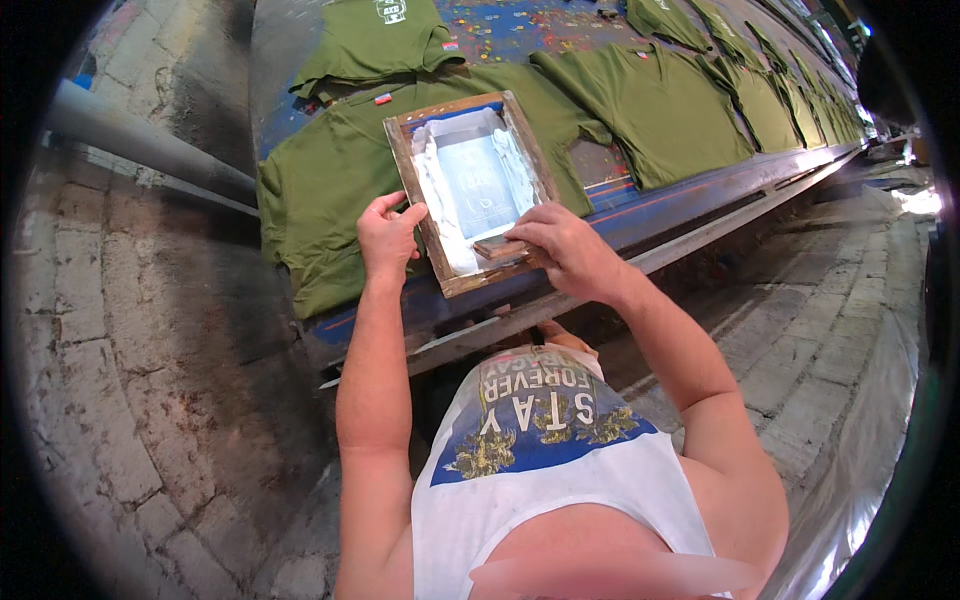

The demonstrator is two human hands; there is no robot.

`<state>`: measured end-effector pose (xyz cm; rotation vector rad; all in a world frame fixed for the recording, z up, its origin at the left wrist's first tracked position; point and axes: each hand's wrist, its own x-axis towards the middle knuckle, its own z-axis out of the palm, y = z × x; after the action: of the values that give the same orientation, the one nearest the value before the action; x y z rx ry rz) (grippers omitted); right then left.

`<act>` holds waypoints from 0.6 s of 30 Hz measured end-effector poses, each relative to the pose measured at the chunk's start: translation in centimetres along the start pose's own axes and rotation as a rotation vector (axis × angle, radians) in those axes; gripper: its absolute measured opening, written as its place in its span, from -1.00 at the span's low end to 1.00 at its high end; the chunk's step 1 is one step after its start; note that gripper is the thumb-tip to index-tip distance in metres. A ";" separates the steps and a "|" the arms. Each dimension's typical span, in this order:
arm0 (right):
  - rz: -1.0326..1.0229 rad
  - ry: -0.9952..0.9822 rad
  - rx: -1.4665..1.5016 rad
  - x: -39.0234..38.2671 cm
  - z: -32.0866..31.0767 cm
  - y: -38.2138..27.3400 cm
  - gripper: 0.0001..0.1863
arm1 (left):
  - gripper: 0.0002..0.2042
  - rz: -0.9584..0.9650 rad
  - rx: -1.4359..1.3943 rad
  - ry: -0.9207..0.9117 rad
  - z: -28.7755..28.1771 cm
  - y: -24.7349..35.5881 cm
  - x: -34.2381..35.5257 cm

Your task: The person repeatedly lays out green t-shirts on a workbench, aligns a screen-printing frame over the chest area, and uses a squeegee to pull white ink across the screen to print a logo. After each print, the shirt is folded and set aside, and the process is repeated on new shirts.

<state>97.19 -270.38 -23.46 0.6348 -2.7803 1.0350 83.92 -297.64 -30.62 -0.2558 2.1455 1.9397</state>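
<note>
A wooden screen-printing frame [531, 145] rests over a green T-shirt [325, 190] by the near edge of the long table. White ink lies thick along the inner sides of the frame, around a pale mesh [478, 178] with a faint design. My left hand [388, 236] grips the frame's left rail between thumb and fingers. In my right hand [572, 250] is a small wooden-handled squeegee [494, 248], tilted at the near end of the mesh. The squeegee's blade edge is hidden from sight.
Another green T-shirt [645, 112] lies to the right, with several more in a row beyond it. A printed green shirt [370, 45] is at the far left. The table's metal rail [715, 222] runs along its near side. A grey pipe [150, 140] stands left, above brick paving [110, 340].
</note>
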 end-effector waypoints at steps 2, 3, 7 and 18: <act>-0.030 0.037 -0.090 -1.4 1.0 0.0 -0.49 | -0.48 0.013 -0.010 -0.001 0.0 -0.4 0.1; -0.052 0.060 -0.133 -1.9 1.6 0.1 -0.47 | -0.48 0.014 -0.016 -0.007 0.1 -0.5 0.0; -0.109 0.154 -0.165 -1.6 3.2 1.5 -0.45 | -0.49 0.039 -0.031 -0.017 0.0 -0.3 -0.1; -0.151 0.142 -0.219 10.5 1.9 8.3 -0.49 | -0.54 0.106 0.026 0.111 0.3 -1.6 -0.7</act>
<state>84.32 -269.56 -27.36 0.6989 -2.6258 0.7052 85.09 -297.52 -31.92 -0.2555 2.2970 1.9975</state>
